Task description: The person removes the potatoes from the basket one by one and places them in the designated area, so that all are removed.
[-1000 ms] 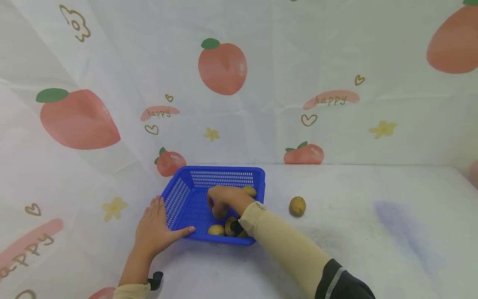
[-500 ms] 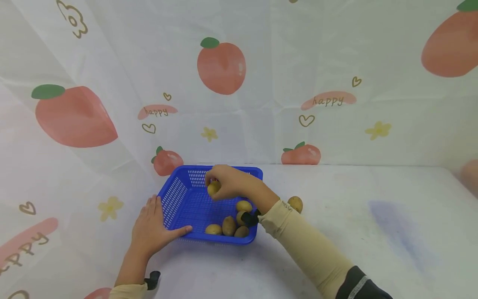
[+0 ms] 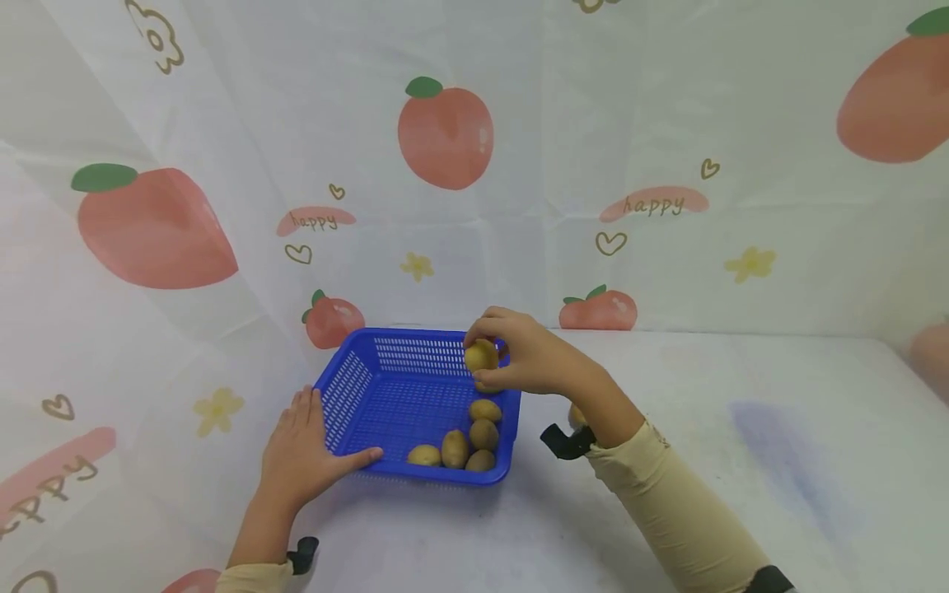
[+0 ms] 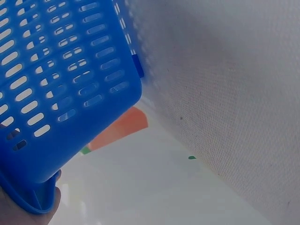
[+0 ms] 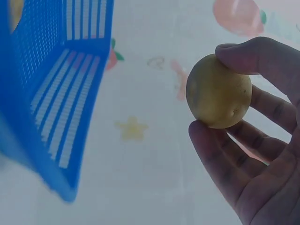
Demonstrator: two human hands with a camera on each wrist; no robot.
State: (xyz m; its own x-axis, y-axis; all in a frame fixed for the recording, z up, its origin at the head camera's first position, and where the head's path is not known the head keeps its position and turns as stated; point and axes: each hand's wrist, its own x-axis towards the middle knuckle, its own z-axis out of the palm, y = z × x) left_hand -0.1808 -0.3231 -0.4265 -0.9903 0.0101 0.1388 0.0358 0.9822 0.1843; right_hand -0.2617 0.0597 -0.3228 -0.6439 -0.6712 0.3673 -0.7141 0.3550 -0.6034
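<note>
My right hand (image 3: 539,358) pinches a round yellow potato (image 3: 480,355) between thumb and fingertips, raised above the back right corner of the blue plastic basket (image 3: 415,473). In the right wrist view, this potato (image 5: 218,92) shows smooth skin with small eyes, and the basket wall stands apart from it. My left hand (image 3: 304,461) rests against the basket's front left corner, its fingers straight along the left side and its thumb on the front rim. Several potatoes (image 3: 455,449) lie inside along the right and front walls. One beneath the right hand is partly hidden.
Another potato (image 3: 577,416) sits on the white tabletop (image 3: 712,486) right of the basket, mostly hidden behind the right wrist. A white cloth (image 3: 519,247) printed with peaches hangs behind the table and along the left.
My right hand has lifted a potato from the middle of the basket and carried it right, over the back right corner. My left hand and the basket have stayed in place.
</note>
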